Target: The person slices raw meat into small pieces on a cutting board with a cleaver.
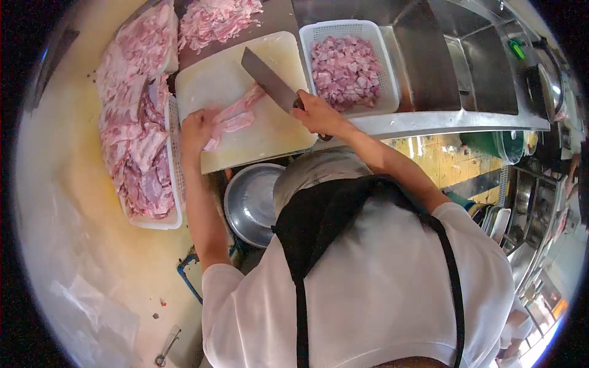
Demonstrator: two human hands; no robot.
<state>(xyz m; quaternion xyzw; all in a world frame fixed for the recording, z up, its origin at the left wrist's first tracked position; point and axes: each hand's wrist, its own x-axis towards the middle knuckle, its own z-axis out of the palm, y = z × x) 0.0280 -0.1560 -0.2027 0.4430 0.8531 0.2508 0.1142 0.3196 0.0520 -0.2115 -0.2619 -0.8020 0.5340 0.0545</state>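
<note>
My right hand is closed round the handle of a broad cleaver, whose blade lies over the right part of a pale cutting board. A long strip of pink meat lies on the board, its far end close to the blade. At the board's left side my left hand grips the near end of the strip, its fingertips partly hidden. Right of the board, a white basket holds diced meat. Another white basket, left of the board, is heaped with large raw meat pieces.
Meat trimmings are piled behind the board. Below its front edge is a metal bowl. Steel sinks stand at the right behind a metal counter edge. Part of another person shows at lower right.
</note>
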